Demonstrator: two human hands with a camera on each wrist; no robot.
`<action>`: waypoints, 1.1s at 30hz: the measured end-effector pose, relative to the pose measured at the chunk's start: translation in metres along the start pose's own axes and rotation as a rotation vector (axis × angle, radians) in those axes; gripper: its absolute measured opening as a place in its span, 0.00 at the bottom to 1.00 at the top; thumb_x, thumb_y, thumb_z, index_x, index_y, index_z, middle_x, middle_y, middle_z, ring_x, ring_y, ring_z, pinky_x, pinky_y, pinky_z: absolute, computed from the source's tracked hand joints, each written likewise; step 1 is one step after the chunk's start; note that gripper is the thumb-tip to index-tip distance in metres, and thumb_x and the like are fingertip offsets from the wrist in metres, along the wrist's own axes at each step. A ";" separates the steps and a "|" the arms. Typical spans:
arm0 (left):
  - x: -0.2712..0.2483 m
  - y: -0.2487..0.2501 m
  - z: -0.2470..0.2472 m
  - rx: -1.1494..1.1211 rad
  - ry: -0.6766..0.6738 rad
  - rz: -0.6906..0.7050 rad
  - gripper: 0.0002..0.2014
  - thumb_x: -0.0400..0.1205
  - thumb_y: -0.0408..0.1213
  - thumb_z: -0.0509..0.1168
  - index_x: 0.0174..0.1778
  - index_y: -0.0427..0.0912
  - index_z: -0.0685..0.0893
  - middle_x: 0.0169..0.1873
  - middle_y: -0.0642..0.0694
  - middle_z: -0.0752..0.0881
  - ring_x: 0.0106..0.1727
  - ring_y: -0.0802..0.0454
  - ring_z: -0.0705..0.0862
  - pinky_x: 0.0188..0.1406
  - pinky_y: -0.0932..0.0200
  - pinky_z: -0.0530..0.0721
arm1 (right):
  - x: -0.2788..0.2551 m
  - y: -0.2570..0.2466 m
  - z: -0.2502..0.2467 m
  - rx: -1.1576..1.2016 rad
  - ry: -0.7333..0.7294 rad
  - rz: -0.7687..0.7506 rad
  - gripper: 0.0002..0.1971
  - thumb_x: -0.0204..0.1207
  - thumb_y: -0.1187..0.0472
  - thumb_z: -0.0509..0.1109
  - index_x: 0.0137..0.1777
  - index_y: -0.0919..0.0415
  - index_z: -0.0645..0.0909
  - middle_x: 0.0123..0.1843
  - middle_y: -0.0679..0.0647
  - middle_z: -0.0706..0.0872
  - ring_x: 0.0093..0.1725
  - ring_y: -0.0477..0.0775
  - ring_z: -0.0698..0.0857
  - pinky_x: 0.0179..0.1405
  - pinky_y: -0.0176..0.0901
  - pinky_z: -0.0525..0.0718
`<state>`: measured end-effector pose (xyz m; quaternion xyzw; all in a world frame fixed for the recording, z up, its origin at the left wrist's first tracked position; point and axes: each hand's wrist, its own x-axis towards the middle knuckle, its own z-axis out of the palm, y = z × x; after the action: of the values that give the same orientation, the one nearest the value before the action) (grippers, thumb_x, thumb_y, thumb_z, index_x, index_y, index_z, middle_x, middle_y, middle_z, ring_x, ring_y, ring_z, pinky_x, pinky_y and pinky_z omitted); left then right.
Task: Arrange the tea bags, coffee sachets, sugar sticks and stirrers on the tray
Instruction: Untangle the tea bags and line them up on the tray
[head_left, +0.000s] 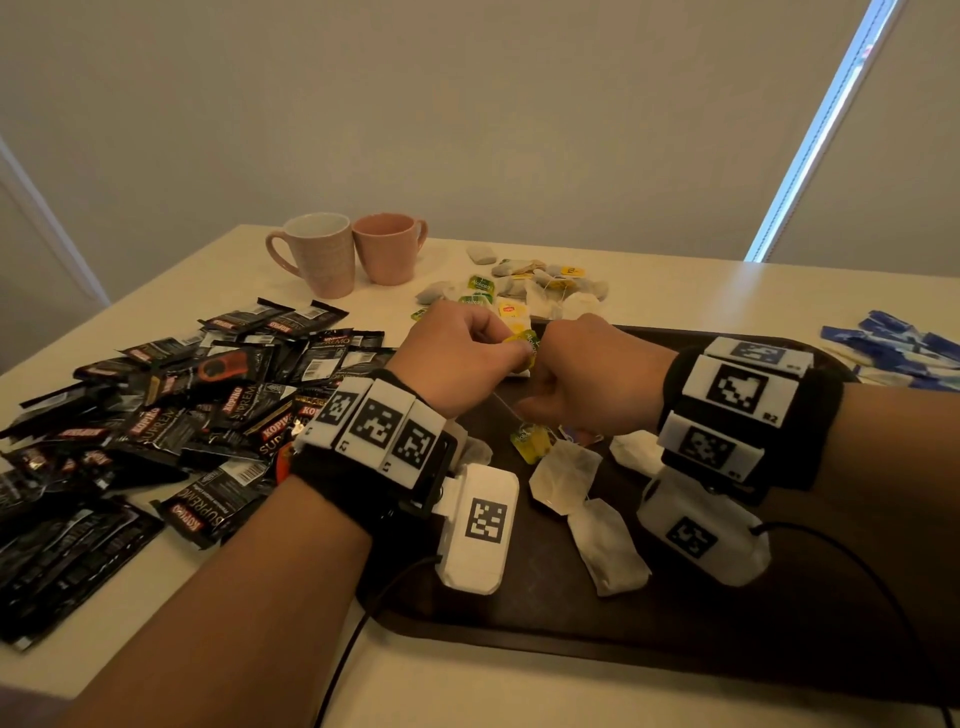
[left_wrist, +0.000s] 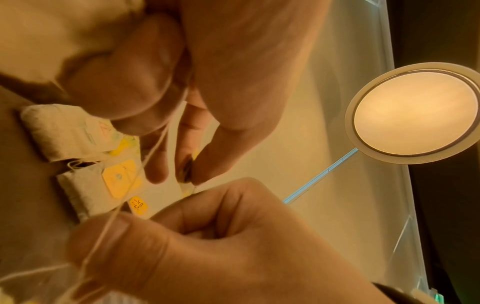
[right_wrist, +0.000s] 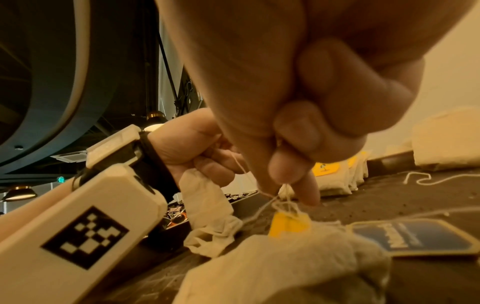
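Both hands hover over the far left part of the dark brown tray (head_left: 727, 623). My left hand (head_left: 498, 348) pinches a yellow-green tea tag (head_left: 523, 340), and a white tea bag (right_wrist: 207, 205) hangs from its curled fingers. My right hand (head_left: 550, 389) pinches a tangle of thin strings (right_wrist: 284, 202), with a yellow tag (right_wrist: 288, 224) dangling just under its fingertips. A taut string (left_wrist: 135, 181) runs between the two hands. Several white tea bags (head_left: 605, 545) lie on the tray below the wrists.
A heap of black coffee sachets (head_left: 182, 405) covers the table to the left of the tray. Two pink mugs (head_left: 317, 254) stand at the back, with a loose pile of tea bags (head_left: 524, 286) beside them. Blue sugar sticks (head_left: 904, 348) lie at the far right.
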<state>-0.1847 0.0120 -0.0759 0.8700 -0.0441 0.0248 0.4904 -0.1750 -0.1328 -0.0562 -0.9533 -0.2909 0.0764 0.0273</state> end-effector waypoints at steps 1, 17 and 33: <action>0.000 0.000 0.000 0.001 0.001 0.002 0.09 0.80 0.39 0.72 0.34 0.47 0.84 0.32 0.53 0.84 0.33 0.60 0.79 0.37 0.62 0.75 | 0.000 0.000 0.000 -0.003 -0.007 -0.001 0.17 0.83 0.47 0.68 0.44 0.60 0.90 0.29 0.46 0.83 0.27 0.43 0.78 0.38 0.34 0.80; 0.000 0.000 0.000 0.000 -0.004 -0.004 0.05 0.80 0.38 0.72 0.38 0.44 0.87 0.34 0.48 0.86 0.36 0.55 0.83 0.41 0.58 0.81 | -0.012 0.017 -0.001 0.407 0.145 -0.023 0.05 0.77 0.57 0.75 0.45 0.47 0.92 0.34 0.37 0.87 0.35 0.39 0.85 0.33 0.27 0.80; -0.005 0.004 -0.002 0.034 -0.051 -0.002 0.06 0.80 0.40 0.73 0.38 0.46 0.86 0.36 0.46 0.88 0.39 0.52 0.85 0.40 0.58 0.82 | -0.041 0.025 0.002 1.145 0.304 0.156 0.04 0.74 0.68 0.77 0.48 0.65 0.91 0.32 0.53 0.90 0.27 0.43 0.82 0.30 0.36 0.81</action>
<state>-0.1899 0.0114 -0.0717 0.8787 -0.0552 0.0026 0.4743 -0.1956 -0.1765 -0.0551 -0.8059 -0.1254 0.0857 0.5723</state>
